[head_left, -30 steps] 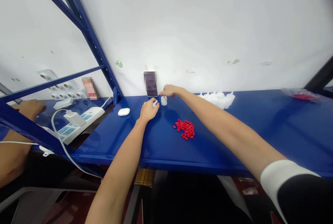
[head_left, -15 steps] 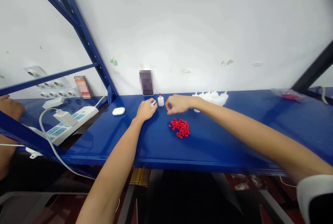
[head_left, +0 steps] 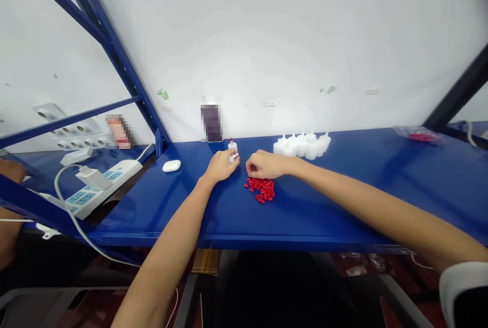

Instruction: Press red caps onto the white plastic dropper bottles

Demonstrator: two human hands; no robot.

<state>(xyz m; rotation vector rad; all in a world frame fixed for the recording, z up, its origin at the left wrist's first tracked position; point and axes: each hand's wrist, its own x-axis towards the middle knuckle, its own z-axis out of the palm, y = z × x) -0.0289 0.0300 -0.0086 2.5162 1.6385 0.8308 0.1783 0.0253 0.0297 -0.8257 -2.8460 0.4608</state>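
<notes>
My left hand (head_left: 223, 166) is closed around a small white squeeze bottle whose nozzle (head_left: 234, 157) pokes out between thumb and fingers; the rest of the bottle is hidden. Just behind it stands another white bottle with a red cap (head_left: 231, 141). My right hand (head_left: 263, 165) is bent down with its fingertips pinched together at the back edge of a pile of small red caps (head_left: 263, 191). Whether a cap is between those fingertips cannot be seen.
Several white nozzle bottles (head_left: 301, 146) stand near the wall, behind my right forearm. A phone (head_left: 212, 122) leans on the wall, and a white earbud case (head_left: 171, 166) lies left. A power strip (head_left: 102, 190), a blue frame and another person's hand are further left.
My right hand has moved down and closer to the red caps. My left hand has shifted right, in front of the capped bottle. The view has tilted slightly.
</notes>
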